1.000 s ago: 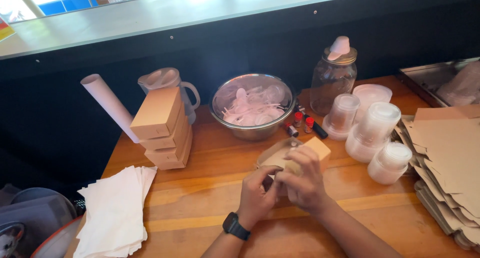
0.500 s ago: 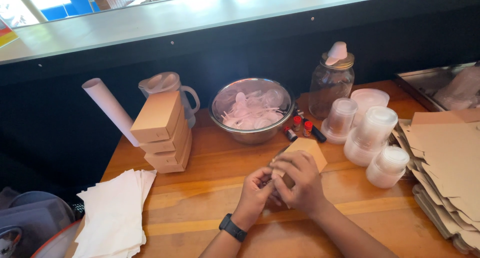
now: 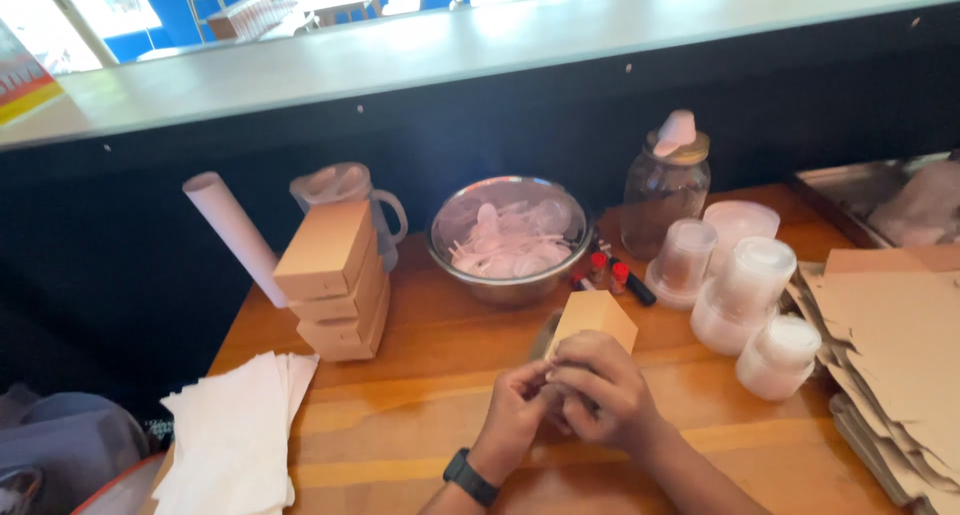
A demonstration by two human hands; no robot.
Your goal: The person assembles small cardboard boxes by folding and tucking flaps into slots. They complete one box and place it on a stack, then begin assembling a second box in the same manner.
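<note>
Both hands meet over the wooden table (image 3: 420, 415) and hold a small brown cardboard box (image 3: 592, 318). My right hand (image 3: 603, 389) wraps the box's lower part from the right. My left hand (image 3: 513, 415), with a black watch on its wrist, pinches the near end of the box. The box tilts upward and away from me. Just behind it stands a metal bowl (image 3: 508, 237) full of clear plastic spoons.
A stack of brown boxes (image 3: 335, 280) stands at left, beside a white paper roll (image 3: 236, 237) and a clear jug (image 3: 345, 189). White napkins (image 3: 235, 437) lie near left. Lidded plastic cups (image 3: 745, 293), a glass jar (image 3: 663, 187), red-capped markers (image 3: 611, 274) and flat cardboard blanks (image 3: 890, 345) sit at right.
The box has risen and turned more upright between my hands. A clear piece seen left of the hands a second ago is hidden now. The view has shifted slightly.
</note>
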